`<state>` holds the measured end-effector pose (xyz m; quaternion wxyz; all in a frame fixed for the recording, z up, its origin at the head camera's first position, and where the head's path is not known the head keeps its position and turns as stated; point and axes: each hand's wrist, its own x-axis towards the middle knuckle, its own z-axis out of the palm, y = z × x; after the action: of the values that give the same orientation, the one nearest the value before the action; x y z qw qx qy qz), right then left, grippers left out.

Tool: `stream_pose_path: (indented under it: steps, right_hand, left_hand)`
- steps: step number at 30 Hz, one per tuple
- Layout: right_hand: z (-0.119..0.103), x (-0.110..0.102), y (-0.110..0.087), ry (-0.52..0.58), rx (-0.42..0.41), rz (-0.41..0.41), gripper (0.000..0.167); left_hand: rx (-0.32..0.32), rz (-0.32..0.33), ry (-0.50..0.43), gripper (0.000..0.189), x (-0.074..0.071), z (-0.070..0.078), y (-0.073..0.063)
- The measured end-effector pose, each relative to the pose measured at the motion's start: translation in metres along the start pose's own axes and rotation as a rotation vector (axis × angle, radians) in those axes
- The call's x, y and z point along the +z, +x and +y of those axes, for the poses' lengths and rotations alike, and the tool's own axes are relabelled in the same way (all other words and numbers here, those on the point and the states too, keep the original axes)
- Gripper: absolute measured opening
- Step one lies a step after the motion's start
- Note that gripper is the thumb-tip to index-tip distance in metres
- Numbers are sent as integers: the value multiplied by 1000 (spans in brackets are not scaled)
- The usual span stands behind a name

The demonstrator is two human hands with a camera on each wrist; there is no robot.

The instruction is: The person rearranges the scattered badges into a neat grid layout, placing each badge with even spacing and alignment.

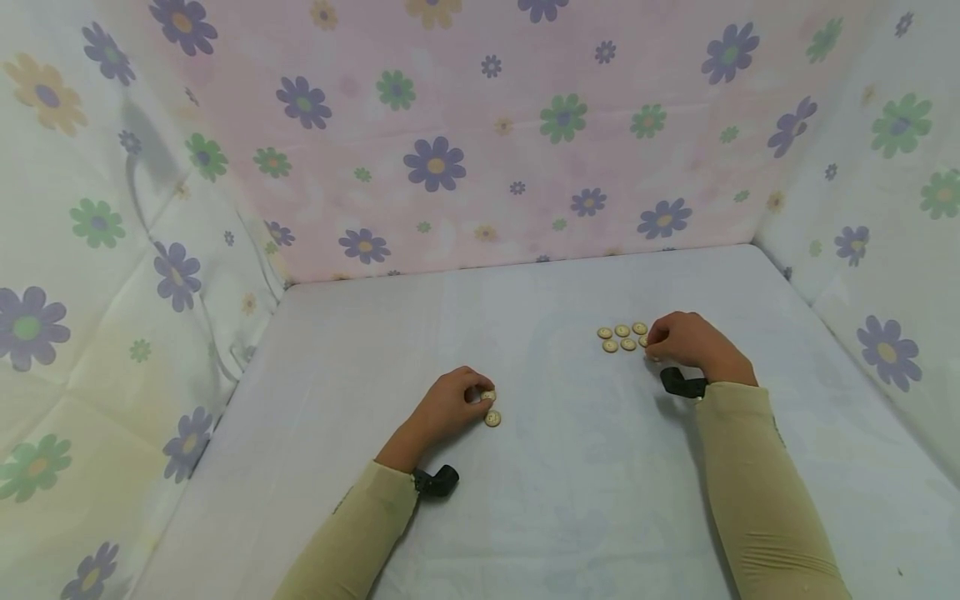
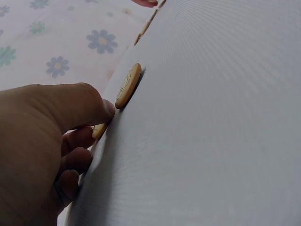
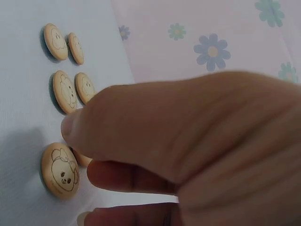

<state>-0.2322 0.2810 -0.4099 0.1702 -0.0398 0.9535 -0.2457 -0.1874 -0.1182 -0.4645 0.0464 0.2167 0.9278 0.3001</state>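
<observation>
In the head view my left hand [image 1: 450, 406] pinches a small round biscuit [image 1: 488, 395] between thumb and fingers, low at the tabletop. Just below it lies a second biscuit [image 1: 492, 418], flat and apart from the fingers; its domed side shows in the left wrist view [image 2: 128, 86]. My right hand [image 1: 692, 343] is at the right end of a biscuit group. Its thumb and curled fingers close round a biscuit [image 3: 83, 159] mostly hidden behind the thumb. Beside them, another biscuit [image 3: 60, 170] shows a cartoon animal face with a bow.
Several more biscuits [image 1: 622, 331] lie in two short rows to the left of my right hand. A pale cloth [image 1: 360, 333] covers the table. Flowered fabric walls [image 1: 487, 108] stand behind it and along both sides. Each wrist wears a small black camera [image 1: 437, 481].
</observation>
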Motion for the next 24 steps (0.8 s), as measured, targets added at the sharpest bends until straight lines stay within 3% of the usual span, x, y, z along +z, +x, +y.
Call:
stream_pose_path:
  steps: [12, 24]
  right_hand:
    - [-10, 3, 1, -9, -12, 11, 24]
    - [-24, 11, 4, -45, -91, 38, 24]
  left_hand:
    - [11, 5, -2, 19, 3, -6, 2]
    - [10, 5, -12, 18, 2, -6, 2]
